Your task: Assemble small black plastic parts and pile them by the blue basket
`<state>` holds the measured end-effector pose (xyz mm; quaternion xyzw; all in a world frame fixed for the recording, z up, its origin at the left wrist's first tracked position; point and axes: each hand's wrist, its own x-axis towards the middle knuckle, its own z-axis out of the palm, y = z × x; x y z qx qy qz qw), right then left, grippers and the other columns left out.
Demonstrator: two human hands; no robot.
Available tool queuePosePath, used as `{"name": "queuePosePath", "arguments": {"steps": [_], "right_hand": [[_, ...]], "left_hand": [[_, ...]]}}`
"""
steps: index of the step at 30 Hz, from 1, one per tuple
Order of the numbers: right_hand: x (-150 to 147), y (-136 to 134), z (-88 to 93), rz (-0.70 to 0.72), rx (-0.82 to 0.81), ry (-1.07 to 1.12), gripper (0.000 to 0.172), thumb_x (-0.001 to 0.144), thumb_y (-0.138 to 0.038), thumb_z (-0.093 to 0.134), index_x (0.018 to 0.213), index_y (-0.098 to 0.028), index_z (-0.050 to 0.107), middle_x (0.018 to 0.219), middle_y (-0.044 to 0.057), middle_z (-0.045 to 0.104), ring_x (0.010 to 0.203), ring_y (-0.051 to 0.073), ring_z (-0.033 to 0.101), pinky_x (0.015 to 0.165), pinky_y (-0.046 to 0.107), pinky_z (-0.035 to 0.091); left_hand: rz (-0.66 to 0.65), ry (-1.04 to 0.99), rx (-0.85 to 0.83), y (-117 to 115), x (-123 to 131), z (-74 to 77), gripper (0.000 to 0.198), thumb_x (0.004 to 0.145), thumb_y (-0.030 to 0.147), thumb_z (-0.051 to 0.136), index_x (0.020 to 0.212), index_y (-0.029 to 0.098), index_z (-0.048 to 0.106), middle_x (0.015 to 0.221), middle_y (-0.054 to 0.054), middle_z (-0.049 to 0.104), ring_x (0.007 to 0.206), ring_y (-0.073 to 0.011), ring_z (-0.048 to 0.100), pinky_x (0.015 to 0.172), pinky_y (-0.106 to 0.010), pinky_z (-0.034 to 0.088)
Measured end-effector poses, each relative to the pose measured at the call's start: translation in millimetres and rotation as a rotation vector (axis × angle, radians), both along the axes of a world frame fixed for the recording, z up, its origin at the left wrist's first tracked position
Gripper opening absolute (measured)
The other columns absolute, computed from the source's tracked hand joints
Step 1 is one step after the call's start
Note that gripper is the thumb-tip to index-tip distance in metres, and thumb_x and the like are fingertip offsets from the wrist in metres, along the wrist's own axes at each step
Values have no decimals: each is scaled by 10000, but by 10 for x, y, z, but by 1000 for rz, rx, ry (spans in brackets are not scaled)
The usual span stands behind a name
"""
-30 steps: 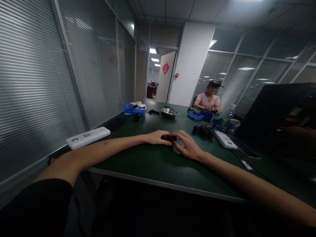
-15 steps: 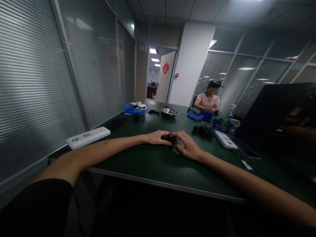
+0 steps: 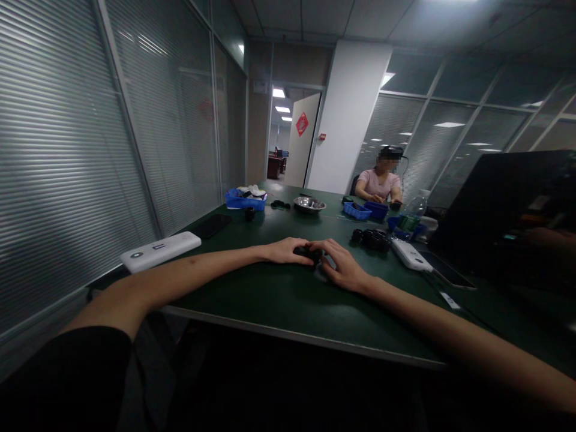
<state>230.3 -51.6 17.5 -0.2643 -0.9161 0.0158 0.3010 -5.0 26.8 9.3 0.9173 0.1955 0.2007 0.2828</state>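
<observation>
Almost nothing has shifted over the last second: the right hand (image 3: 342, 268) has drawn its fingers in a touch closer on the black part (image 3: 308, 254), and the left hand (image 3: 283, 251) lies just where it lay before.

The black part rests on the green surface (image 3: 270, 294), pinched between the two hands. The left hand's grip is narrow, with fingers curled over the part's left end. The right hand's grip is also narrow at the thumb and forefinger, which press on the part's right end, while its other fingers fan out on the surface. The part is too small and dark to show its shape.

Well to the left of the black part lies a white power bank (image 3: 161, 251), and beyond that a dark phone (image 3: 212, 225). Far behind the black part stand a blue tray (image 3: 245, 201) with pale things in it and a metal bowl (image 3: 309, 205). Near the black part's right, a little behind it, sits a heap of black pieces (image 3: 372, 239), with a second power bank (image 3: 409, 255) just beside the heap. Further right of the black part rises a dark screen (image 3: 504, 204). Far behind the black part a co-worker (image 3: 380, 183) sits with both hands by a small blue bin (image 3: 357, 210).
</observation>
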Motion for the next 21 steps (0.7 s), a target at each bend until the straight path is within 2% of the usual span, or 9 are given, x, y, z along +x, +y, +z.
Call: {"name": "queuePosePath", "arguments": {"steps": [9,14,21], "right_hand": [[19,-4,-9,2,17,8,421,941,-128,459,1343,-245,509,1369,103,583,1272,279,544,1097,520,456],[4,-7,-8,-74,36,10,342,1005,-246,487,1345,-252,524,1297,107,603,1200,276,579,1053,496,497],[10,8,-27,-156,64,-24,341,1012,-343,527,1346,-274,555,1219,105,613,1097,283,611,969,477,542]], "left_hand": [[-12,-8,15,-7,-3,7,556,878,502,694,1293,141,617,1266,-116,652,1168,-256,605,1005,-361,442],[-20,-17,12,-10,5,2,552,883,513,684,1287,144,612,1240,-108,656,1137,-247,612,979,-351,449],[-7,-1,5,9,-5,0,535,878,531,680,1245,145,623,1190,-101,657,1094,-248,615,925,-345,456]]}}
